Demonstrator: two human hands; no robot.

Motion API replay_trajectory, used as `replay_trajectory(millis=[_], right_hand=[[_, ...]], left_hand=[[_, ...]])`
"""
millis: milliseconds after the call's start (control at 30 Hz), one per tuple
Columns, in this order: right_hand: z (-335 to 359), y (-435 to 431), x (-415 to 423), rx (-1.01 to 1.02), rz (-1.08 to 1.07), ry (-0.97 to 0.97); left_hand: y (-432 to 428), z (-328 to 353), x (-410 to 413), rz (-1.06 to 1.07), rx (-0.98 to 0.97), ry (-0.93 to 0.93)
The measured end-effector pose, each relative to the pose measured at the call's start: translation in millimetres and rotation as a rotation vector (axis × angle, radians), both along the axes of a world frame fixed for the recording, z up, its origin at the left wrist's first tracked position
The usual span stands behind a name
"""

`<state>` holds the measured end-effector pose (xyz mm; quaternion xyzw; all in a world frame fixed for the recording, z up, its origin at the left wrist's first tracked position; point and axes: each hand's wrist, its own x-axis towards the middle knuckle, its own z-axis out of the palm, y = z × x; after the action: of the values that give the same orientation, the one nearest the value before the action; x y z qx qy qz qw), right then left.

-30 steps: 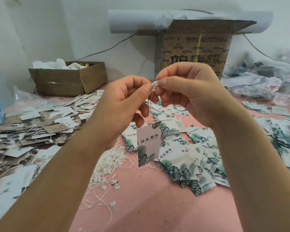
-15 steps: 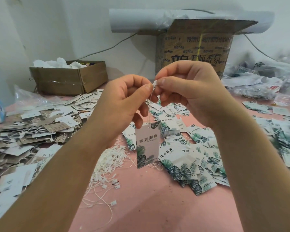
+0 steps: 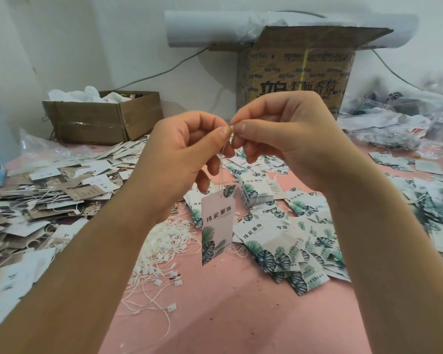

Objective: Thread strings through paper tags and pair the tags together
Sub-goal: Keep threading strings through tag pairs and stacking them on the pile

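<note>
– Pink table [image 3: 241,315], paper all over it lol. So what have the hands actually got hold of?
– Both are on one string [image 3: 221,172]. The left hand [image 3: 179,154] and right hand [image 3: 287,139] meet up in the middle. Each pinches the string's top end between thumb and forefinger, other fingers curled in.
– And the tag [image 3: 217,226]?
– Hangs off that string just under the hands, in the air above the table, a bit tilted, leaf print at its bottom.
– What's lying around it?
– A string pile [image 3: 161,251] under the left wrist, leaf tags [image 3: 292,241] scattered to the right, brown tags [image 3: 49,198] mixed with white ones heaped far left. At the back there's a low box [image 3: 100,121] and a tall box [image 3: 297,72], with a white roll [image 3: 202,29] up by its flaps.
</note>
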<state>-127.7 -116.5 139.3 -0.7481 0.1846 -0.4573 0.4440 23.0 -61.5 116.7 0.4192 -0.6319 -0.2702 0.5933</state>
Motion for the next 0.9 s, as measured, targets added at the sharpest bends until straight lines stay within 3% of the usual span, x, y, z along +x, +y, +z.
replay_trajectory(millis=[200,333,400,500,700,800,900], right_hand=[[-3.9,-1.8,6.4,0.04,0.016,-0.022],[-6.3,-5.8,9.4,0.061,-0.029,-0.07],[-6.7,-8.3,8.1,0.076,-0.046,-0.107],[-6.6,-10.7,5.2,0.088,-0.055,-0.144],[-14.5,-26.5,-3.3,0.159,-0.146,-0.122],[-27.3,-40.1,-7.5,0.165,-0.232,0.127],[-40.8,-46.3,-4.1,0.192,-0.134,0.327]], left_hand=[[-7.3,-6.3,2.9,0.036,-0.005,0.025],[-13.7,-12.1,11.9,0.186,0.085,-0.331],[-14.4,-12.8,16.2,0.179,0.228,-0.503],[-17.4,-17.7,16.3,0.134,0.36,-0.615],[-21.7,-22.6,17.3,0.115,0.279,-0.521],[-21.2,-20.4,18.4,0.115,0.241,-0.413],[-19.7,-18.3,16.4,0.102,0.188,-0.338]])
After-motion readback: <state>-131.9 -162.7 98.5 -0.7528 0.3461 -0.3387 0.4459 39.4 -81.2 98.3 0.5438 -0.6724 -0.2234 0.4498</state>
